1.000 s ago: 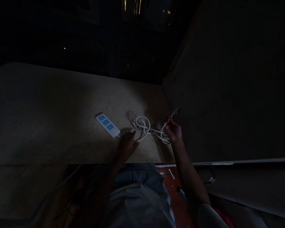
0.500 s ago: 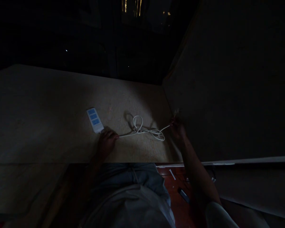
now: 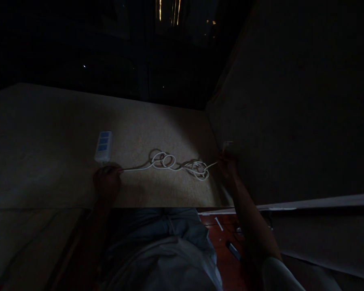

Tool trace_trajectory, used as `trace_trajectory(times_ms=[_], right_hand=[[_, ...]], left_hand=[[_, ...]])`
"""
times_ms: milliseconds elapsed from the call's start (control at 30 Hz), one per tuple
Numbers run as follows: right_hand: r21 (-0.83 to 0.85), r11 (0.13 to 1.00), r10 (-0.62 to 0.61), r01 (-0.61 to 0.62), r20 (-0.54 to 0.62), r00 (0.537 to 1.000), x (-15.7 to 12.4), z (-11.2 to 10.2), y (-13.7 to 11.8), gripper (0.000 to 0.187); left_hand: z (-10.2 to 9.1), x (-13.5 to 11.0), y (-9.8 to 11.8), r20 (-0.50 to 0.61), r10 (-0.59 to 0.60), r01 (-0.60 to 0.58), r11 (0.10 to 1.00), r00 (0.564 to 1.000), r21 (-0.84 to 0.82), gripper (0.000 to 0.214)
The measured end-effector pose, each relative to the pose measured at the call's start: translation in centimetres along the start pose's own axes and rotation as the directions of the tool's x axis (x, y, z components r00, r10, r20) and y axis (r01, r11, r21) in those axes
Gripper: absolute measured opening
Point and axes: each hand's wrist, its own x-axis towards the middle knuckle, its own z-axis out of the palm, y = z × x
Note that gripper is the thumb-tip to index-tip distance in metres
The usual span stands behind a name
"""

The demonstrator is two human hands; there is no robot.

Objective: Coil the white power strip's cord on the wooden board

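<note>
A white power strip (image 3: 103, 146) with blue outlet faces is at the left, its cord end toward me. My left hand (image 3: 107, 182) is closed on the cord just below the strip. From there the white cord (image 3: 138, 169) runs right across the pale surface, through loose loops in the middle and a tighter tangle nearer the right. My right hand (image 3: 229, 166) pinches the cord's other end, just below the plug (image 3: 227, 144), which sticks up past the fingers. Dim light hides the finger details of both hands.
The pale ledge (image 3: 139, 121) meets a dark wall (image 3: 291, 101) at the right and dark window glass (image 3: 109, 52) at the back. Below the front edge, a dark oblong object (image 3: 233, 249) and a thin white strip (image 3: 219, 224) lie on the red floor (image 3: 214, 234).
My left hand has moved left with the power strip, which has turned. The cord is drawn out longer, and its middle loops have shifted left and spread. My right hand has stayed nearly still.
</note>
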Motion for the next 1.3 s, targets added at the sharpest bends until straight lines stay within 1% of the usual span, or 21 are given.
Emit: trace_trajectory(times_ms=[100,167,233,300,367,433,533,567,600,633,700,767,833,867,933,1067,1167,1233,1300], right_hand=[[0.02,0.999,0.029,-0.028,-0.02,0.999,-0.7,0.7,-0.1,0.022],[0.022,0.998,0.059,-0.059,-0.029,0.998,-1.2,1.3,0.0,0.019],[0.013,0.996,0.093,-0.092,-0.03,0.995,-1.8,2.0,0.3,0.017],[-0.012,0.991,0.131,-0.131,-0.009,0.991,-2.5,3.0,0.9,0.017],[-0.053,0.985,0.165,-0.162,0.045,0.985,-3.1,4.2,1.5,0.019],[-0.105,0.979,0.185,-0.173,0.125,0.975,-3.7,5.5,2.1,0.02],[-0.19,0.966,0.217,-0.175,0.23,0.949,-4.3,7.0,3.1,0.024],[-0.227,0.957,0.238,-0.181,0.257,0.937,-4.4,7.3,3.5,0.026],[-0.267,0.945,0.264,-0.189,0.279,0.923,-4.5,7.5,3.8,0.027],[-0.309,0.93,0.293,-0.2,0.296,0.909,-4.6,7.6,4.2,0.029],[-0.388,0.896,0.347,-0.216,0.308,0.886,-4.7,7.5,4.9,0.029],[-0.451,0.872,0.355,-0.192,0.31,0.882,-4.8,7.2,5.4,0.028],[-0.501,0.859,0.306,-0.109,0.329,0.894,-5.0,6.8,5.5,0.025],[-0.518,0.853,0.273,-0.062,0.341,0.899,-5.1,6.5,5.4,0.023],[-0.535,0.845,0.215,0.004,0.345,0.914,-5.4,5.8,5.0,0.023],[-0.539,0.84,0.089,0.057,0.242,0.966,-5.6,4.0,3.4,0.023],[-0.527,0.846,0.005,0.085,0.166,0.986,-6.1,2.4,2.4,0.022],[-0.487,0.87,-0.013,0.077,0.134,0.991,-6.8,1.3,2.0,0.024],[-0.432,0.9,-0.023,0.061,0.092,0.995,-8.0,0.3,1.9,0.026]], left_hand=[[0.0,0.2,0.3,-0.023,-0.045,0.044,0.999,0.999,-0.029,0.028],[0.0,0.3,0.8,-0.014,-0.039,0.038,0.997,0.999,-0.069,0.026],[0.0,0.3,2.1,-0.016,-0.014,0.012,0.991,1.0,-0.136,0.027],[0.0,0.2,4.2,-0.033,0.005,-0.012,0.975,0.999,-0.222,0.029],[0.0,-0.1,7.1,-0.032,0.031,-0.04,0.945,0.999,-0.325,0.031],[-0.1,-0.6,10.6,0.006,0.14,-0.122,0.878,0.99,-0.463,0.035],[-0.1,-1.5,15.8,0.024,0.335,-0.252,0.751,0.942,-0.611,0.041],[0.1,-1.7,17.2,0.04,0.408,-0.291,0.712,0.912,-0.639,0.044],[0.4,-1.9,18.5,0.055,0.476,-0.324,0.674,0.878,-0.664,0.047],[0.8,-2.1,19.5,0.068,0.512,-0.336,0.652,0.856,-0.68,0.05],[1.9,-2.3,20.9,0.093,0.569,-0.357,0.627,0.817,-0.692,0.055],[3.1,-2.4,21.4,0.116,0.613,-0.388,0.623,0.782,-0.679,0.057],[4.1,-2.5,21.3,0.129,0.646,-0.425,0.625,0.752,-0.654,0.052],[4.5,-2.6,21.1,0.132,0.656,-0.439,0.626,0.743,-0.644,0.048],[4.9,-2.9,20.8,0.127,0.663,-0.452,0.626,0.738,-0.636,0.037],[4.9,-3.3,20.4,0.109,0.658,-0.454,0.62,0.745,-0.64,0.023],[4.9,-3.5,20.3,0.093,0.644,-0.447,0.62,0.759,-0.645,0.019],[4.9,-3.5,20.4,0.071,0.62,-0.428,0.615,0.782,-0.662,0.019],[4.8,-3.4,20.5,0.05,0.579,-0.392,0.611,0.813,-0.688,0.02]])
